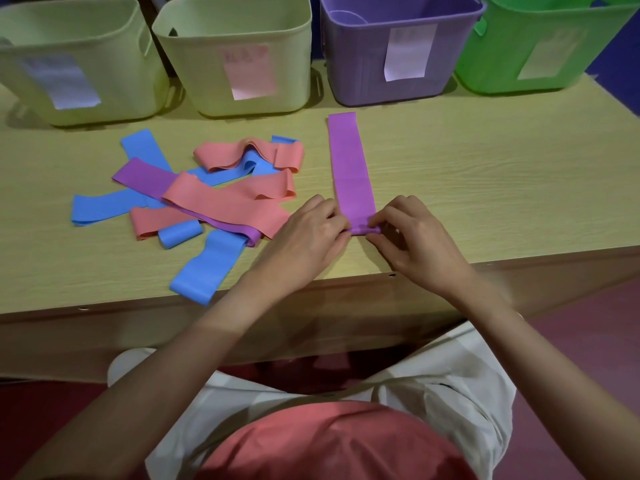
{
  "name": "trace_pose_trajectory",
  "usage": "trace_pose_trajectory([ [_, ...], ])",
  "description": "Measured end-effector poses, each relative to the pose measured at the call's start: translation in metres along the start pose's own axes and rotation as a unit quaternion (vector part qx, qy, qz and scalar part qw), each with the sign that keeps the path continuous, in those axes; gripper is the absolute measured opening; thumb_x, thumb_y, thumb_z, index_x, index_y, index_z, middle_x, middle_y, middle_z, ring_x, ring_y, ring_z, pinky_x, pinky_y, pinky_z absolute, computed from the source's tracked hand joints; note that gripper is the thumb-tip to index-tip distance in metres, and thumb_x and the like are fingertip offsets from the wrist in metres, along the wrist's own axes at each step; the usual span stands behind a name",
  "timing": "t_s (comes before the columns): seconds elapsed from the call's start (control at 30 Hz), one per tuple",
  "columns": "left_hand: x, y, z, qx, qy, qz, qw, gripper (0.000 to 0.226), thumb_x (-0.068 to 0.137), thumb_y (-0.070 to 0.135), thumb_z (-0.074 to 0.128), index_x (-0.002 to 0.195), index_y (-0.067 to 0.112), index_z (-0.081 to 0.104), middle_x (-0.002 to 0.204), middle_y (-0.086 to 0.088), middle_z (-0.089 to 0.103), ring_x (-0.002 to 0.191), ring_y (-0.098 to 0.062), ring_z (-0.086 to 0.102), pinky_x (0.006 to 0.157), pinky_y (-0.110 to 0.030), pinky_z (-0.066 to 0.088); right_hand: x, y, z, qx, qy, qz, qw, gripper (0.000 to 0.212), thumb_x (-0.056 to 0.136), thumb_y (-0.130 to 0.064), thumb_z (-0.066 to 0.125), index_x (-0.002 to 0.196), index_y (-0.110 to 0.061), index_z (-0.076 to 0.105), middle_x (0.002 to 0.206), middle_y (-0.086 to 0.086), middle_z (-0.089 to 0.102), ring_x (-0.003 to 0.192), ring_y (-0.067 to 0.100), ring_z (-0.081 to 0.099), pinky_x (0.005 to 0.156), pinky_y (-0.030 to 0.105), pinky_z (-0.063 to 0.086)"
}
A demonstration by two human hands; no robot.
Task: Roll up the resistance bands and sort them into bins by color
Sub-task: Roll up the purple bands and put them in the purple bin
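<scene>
A purple resistance band lies flat and straight on the wooden table, running away from me. Its near end is curled into a small tight roll. My left hand pinches the left side of that roll and my right hand pinches the right side. To the left lies a loose pile of bands: several blue, several salmon pink and one purple, overlapping each other. A long blue band reaches the table's front edge.
A row of bins stands along the back of the table: two pale yellow-green bins, a purple bin and a bright green bin, each with a paper label. The table's front edge runs just below my wrists.
</scene>
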State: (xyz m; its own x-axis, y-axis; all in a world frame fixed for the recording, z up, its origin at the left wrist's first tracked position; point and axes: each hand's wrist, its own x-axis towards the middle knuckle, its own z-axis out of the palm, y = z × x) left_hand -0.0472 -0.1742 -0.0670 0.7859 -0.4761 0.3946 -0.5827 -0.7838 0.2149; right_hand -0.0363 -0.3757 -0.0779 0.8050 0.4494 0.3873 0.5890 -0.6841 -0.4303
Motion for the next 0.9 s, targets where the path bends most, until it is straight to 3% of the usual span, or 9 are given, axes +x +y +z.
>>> trace_pose_trajectory([
  [0.2, -0.001, 0.0, 0.003, 0.04, 0.021, 0.003, 0.999, 0.012, 0.09, 0.014, 0.063, 0.087, 0.003, 0.069, 0.087, -0.009, 0.056, 0.083, -0.024, 0.051, 0.064, -0.036, 0.046, 0.003, 0.005, 0.003, -0.009, 0.019, -0.006, 1.0, 0.018, 0.089, -0.018, 0.067, 0.1, -0.004, 0.069, 0.091, 0.008, 0.057, 0.086, 0.026, 0.052, 0.069, 0.039, 0.047],
  [0.43, 0.004, 0.003, 0.007, 0.028, 0.014, -0.025, 0.999, 0.021, 0.087, 0.016, 0.066, 0.104, 0.004, 0.062, 0.099, -0.01, 0.057, 0.091, -0.027, 0.052, 0.074, -0.041, 0.048, 0.01, 0.007, -0.002, -0.011, -0.001, -0.022, 1.0, 0.018, 0.089, -0.017, 0.066, 0.101, -0.005, 0.072, 0.089, 0.008, 0.06, 0.084, 0.027, 0.054, 0.068, 0.042, 0.049],
  [0.57, 0.004, 0.004, 0.007, 0.009, 0.011, -0.019, 1.0, 0.01, 0.088, 0.012, 0.065, 0.096, 0.006, 0.061, 0.092, -0.007, 0.059, 0.085, -0.024, 0.05, 0.072, -0.037, 0.045, 0.012, 0.008, -0.004, -0.011, -0.011, -0.028, 0.999, 0.016, 0.089, -0.018, 0.066, 0.1, -0.008, 0.073, 0.087, 0.007, 0.06, 0.084, 0.027, 0.054, 0.066, 0.043, 0.05],
  [0.8, 0.007, -0.001, 0.007, 0.003, 0.01, -0.023, 1.0, 0.011, 0.089, 0.014, 0.065, 0.095, 0.005, 0.066, 0.091, -0.007, 0.061, 0.087, -0.023, 0.051, 0.073, -0.035, 0.044, 0.013, 0.007, -0.004, -0.021, -0.016, -0.023, 0.999, 0.022, 0.088, -0.019, 0.067, 0.105, -0.005, 0.069, 0.091, 0.007, 0.058, 0.087, 0.026, 0.051, 0.068, 0.044, 0.049],
  [0.9, 0.009, -0.003, 0.007, 0.003, 0.012, -0.027, 1.0, 0.01, 0.089, 0.015, 0.063, 0.093, 0.006, 0.065, 0.093, -0.005, 0.059, 0.089, -0.021, 0.05, 0.072, -0.033, 0.044, 0.016, 0.008, -0.004, -0.011, -0.023, -0.021, 0.999, 0.016, 0.088, -0.02, 0.067, 0.097, -0.007, 0.065, 0.087, 0.005, 0.059, 0.083, 0.024, 0.05, 0.066, 0.045, 0.048],
])
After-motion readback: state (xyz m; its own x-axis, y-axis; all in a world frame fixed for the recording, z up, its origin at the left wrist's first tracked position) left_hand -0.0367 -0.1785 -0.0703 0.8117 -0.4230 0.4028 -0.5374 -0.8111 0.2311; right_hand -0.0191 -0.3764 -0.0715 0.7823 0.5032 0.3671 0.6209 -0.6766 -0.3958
